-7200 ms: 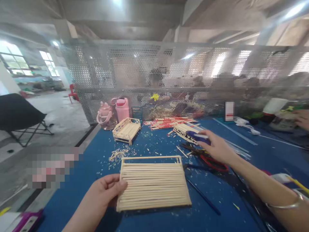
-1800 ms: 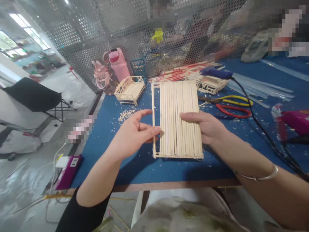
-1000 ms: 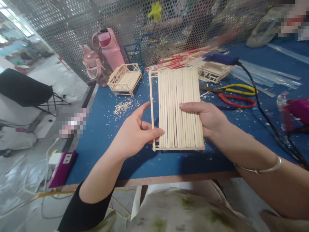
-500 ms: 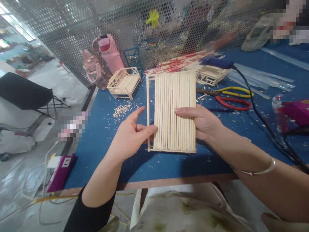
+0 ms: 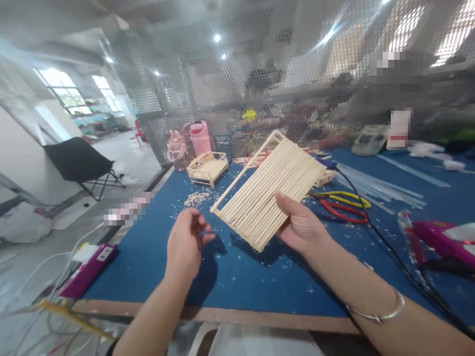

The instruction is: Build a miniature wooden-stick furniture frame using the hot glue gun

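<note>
My right hand (image 5: 301, 228) grips a flat panel of pale wooden sticks (image 5: 270, 187) by its lower right edge and holds it tilted in the air above the blue table (image 5: 245, 277). A single thin stick forms an open rail along the panel's upper left side. My left hand (image 5: 186, 242) hovers just left of the panel, apart from it, with its fingers loosely curled and nothing in them.
A small stick-built bed frame (image 5: 208, 168) stands at the back, beside pink bottles (image 5: 200, 138). Red and yellow pliers (image 5: 345, 205), a black cable (image 5: 386, 237) and a purple tool (image 5: 441, 237) lie to the right. Wood chips (image 5: 196, 198) dot the table; a mesh screen (image 5: 260, 99) stands behind.
My left hand has let go of the panel and drawn back. My right hand has lifted and turned the panel to a diagonal tilt. My view has risen toward the mesh screen.
</note>
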### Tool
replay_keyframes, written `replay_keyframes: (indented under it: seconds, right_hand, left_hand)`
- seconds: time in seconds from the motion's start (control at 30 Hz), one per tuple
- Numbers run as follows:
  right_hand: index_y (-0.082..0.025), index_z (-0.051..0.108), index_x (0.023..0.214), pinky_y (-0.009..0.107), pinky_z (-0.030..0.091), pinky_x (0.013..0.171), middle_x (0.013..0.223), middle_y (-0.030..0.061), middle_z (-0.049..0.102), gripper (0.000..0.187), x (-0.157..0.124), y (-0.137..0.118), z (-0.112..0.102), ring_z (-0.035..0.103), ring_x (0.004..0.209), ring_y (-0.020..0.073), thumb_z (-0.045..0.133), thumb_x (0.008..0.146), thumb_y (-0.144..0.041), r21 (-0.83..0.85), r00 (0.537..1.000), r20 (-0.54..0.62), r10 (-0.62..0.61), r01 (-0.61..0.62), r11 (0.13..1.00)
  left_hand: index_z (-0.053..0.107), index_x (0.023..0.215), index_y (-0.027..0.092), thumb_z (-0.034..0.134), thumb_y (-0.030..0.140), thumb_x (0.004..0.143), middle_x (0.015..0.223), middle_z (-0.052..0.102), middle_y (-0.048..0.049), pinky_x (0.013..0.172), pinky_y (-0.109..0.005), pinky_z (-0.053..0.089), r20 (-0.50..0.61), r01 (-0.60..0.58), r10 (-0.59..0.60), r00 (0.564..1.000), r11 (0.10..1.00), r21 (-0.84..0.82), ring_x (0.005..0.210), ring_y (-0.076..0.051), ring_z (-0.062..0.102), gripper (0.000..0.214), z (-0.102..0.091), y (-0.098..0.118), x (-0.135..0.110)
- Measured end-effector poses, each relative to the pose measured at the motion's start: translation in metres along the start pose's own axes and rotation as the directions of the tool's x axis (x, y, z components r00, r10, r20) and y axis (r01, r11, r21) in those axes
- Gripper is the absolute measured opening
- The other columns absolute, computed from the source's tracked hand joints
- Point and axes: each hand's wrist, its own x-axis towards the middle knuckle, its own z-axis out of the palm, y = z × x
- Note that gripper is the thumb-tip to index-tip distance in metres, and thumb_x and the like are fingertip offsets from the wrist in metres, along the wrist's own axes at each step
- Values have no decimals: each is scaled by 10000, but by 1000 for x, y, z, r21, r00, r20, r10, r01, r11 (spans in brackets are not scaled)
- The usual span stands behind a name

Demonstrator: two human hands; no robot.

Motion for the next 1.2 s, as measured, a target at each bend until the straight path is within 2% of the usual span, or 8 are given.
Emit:
replay_keyframes:
  seconds: [0.2,0.57,0.7,0.8,0.87,0.97,1.03,1.2]
  right_hand:
    - [-231,675,884,426,533,946,1005,15,754,380,-5,11,3,631,1116,280,848,565,-345,18,998,61,-11,10,1000]
    - [-203,674,711,162,489,429,681,-1,734,355,-22,14,10,636,532,105,807,584,-507,-492,933,208,294,-160,856]
    - [-139,695,634,119,279,257,554,20,686,229,-34,-6,8,487,322,51,834,591,-315,-806,784,235,574,-173,566]
    - [-147,720,765,126,316,291,659,22,711,267,-42,-20,12,513,365,51,771,659,-388,-959,545,217,810,-33,280]
    - [-137,712,803,140,354,336,698,38,710,331,-49,-27,18,539,417,62,746,667,-437,-954,432,289,855,52,296]
    - [-140,682,735,170,417,431,651,33,676,309,-61,-34,34,567,492,83,643,764,-446,-843,638,529,560,320,432]
    - [-159,664,672,183,418,459,572,10,639,271,-70,-37,44,558,492,86,579,831,-361,-738,712,672,202,621,265]
    - [-174,680,789,220,533,627,756,38,738,213,-89,-25,48,683,670,134,496,895,-162,-482,447,876,-179,807,-340]
  left_hand:
    - [636,876,164,744,504,687,772,669,-18,624,-214,523,104,-28,39,994,994,-109,699,-117,627,404,6,-38,-62]
    - [686,831,166,791,464,639,789,747,-42,670,-289,538,-35,-136,133,991,978,-157,713,-179,689,369,-8,-33,-53]
    - [686,871,157,722,493,691,818,753,-60,653,-302,530,-43,-200,200,979,980,-8,711,-188,682,383,-26,-32,-49]
    - [708,828,151,737,438,671,794,753,-54,666,-289,513,-30,-229,232,972,970,75,711,-184,663,328,-33,-32,-49]
    - [724,777,156,747,389,658,773,752,-43,684,-276,497,0,-251,253,967,960,125,714,-180,648,262,-32,-33,-50]
    - [738,747,165,725,349,671,747,748,-33,656,-260,480,74,-274,265,961,948,161,689,-173,629,199,-29,-36,-54]
    - [739,760,162,704,338,691,738,744,-33,637,-253,476,114,-277,261,959,946,168,674,-170,625,192,-26,-40,-57]
    - [732,842,158,654,334,752,795,753,-45,674,-250,501,168,-259,236,957,957,130,721,-172,659,213,-22,-49,-61]
